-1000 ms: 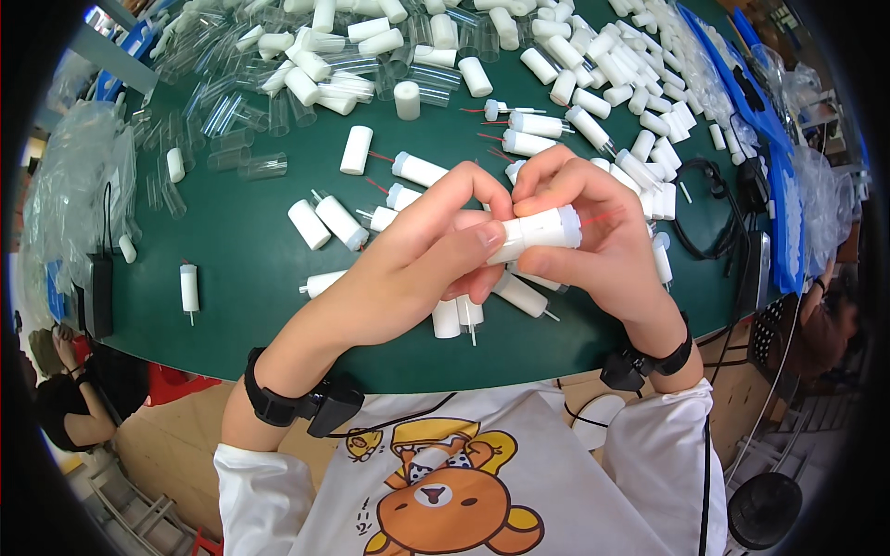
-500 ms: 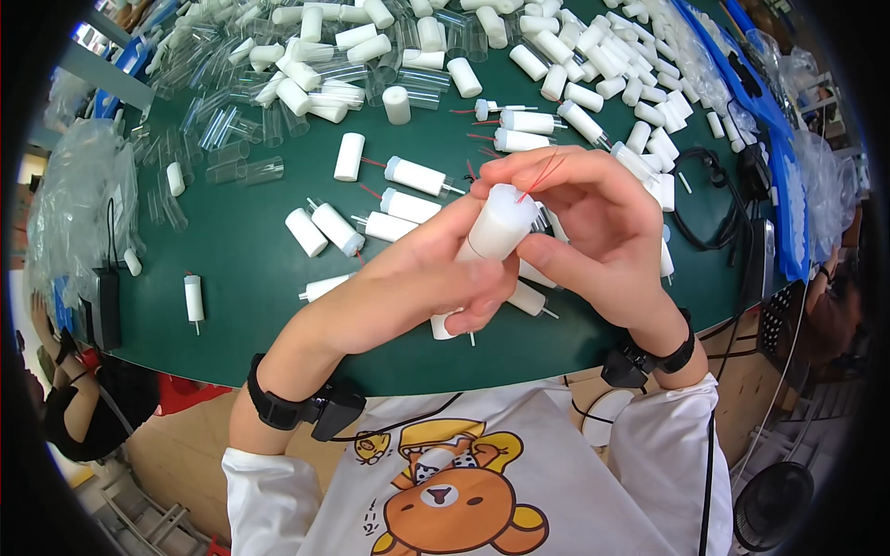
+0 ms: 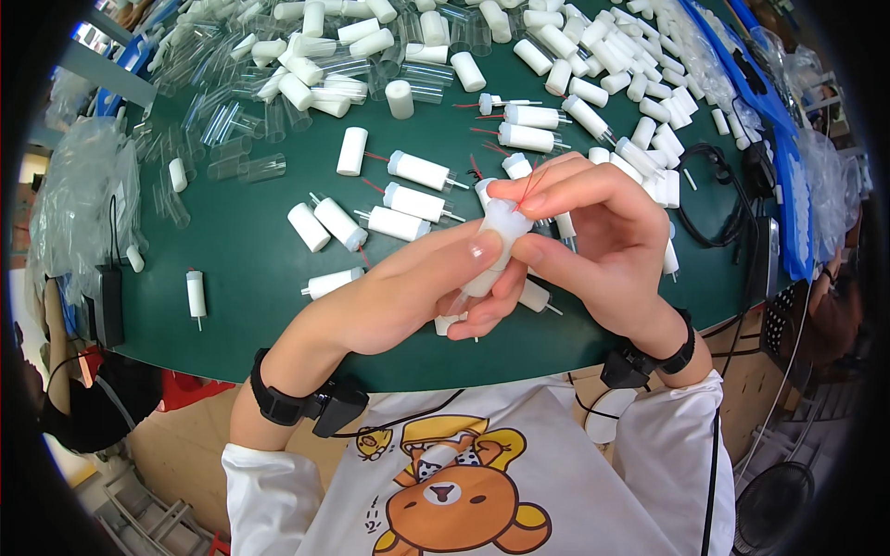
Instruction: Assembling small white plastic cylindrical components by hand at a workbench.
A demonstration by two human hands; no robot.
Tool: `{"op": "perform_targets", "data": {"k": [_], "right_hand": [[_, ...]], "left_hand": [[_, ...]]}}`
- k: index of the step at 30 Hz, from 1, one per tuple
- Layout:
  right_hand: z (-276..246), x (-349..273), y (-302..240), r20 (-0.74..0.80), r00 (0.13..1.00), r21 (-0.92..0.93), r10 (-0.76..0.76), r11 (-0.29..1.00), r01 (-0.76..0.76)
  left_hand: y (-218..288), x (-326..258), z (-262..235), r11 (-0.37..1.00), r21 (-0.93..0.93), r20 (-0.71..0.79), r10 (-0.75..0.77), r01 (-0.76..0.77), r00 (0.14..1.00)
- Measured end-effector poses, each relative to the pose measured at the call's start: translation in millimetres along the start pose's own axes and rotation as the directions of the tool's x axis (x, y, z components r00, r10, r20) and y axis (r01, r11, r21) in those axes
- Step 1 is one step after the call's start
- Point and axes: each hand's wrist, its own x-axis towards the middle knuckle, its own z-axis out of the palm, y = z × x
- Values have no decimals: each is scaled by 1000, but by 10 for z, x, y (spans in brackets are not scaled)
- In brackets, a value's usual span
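Note:
A white cylinder [image 3: 483, 281] with a pale translucent cap [image 3: 506, 219] is in my left hand [image 3: 408, 287], whose thumb presses its side and whose fingers wrap beneath. It is tilted, cap end up and away from me. Thin red wires [image 3: 532, 183] come out at the cap. My right hand [image 3: 607, 232] closes on the capped end, its fingertips at the wires and its thumb against the cap's side. Around and under my hands lie similar capped cylinders with red wires and thin white stems, such as one capped cylinder [image 3: 422, 171] just beyond my left hand.
Plain white cylinders [image 3: 593, 46] and clear tubes [image 3: 222, 120] are heaped along the far side of the green table [image 3: 278, 347]. One capped cylinder [image 3: 196, 295] lies apart at the left. Black cable [image 3: 714, 195] and blue tray edges [image 3: 788, 213] are at the right, plastic bags [image 3: 79, 204] at the left.
My right fingertips have come down onto the cap and wires, where they were curved beside it. The held cylinder has turned a little, and my left thumb now lies nearer its cap.

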Motion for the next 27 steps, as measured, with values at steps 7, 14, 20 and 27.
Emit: {"op": "perform_targets", "data": {"k": [7, 14, 20, 27], "right_hand": [[-38, -7, 90, 50, 997, -169, -65, 983, 73], [35, 27, 61, 55, 995, -172, -81, 981, 89], [65, -9, 97, 60, 998, -113, -29, 993, 36], [30, -23, 118, 157, 987, -143, -34, 988, 57]], "left_hand": [[4, 4, 40, 1000, 3, -173, 9, -9, 985], [-9, 28, 6, 998, -33, -235, 49, -58, 971], [55, 33, -1, 997, 45, -257, 75, -66, 964], [77, 49, 50, 997, 74, -338, 21, 4, 941]]}}
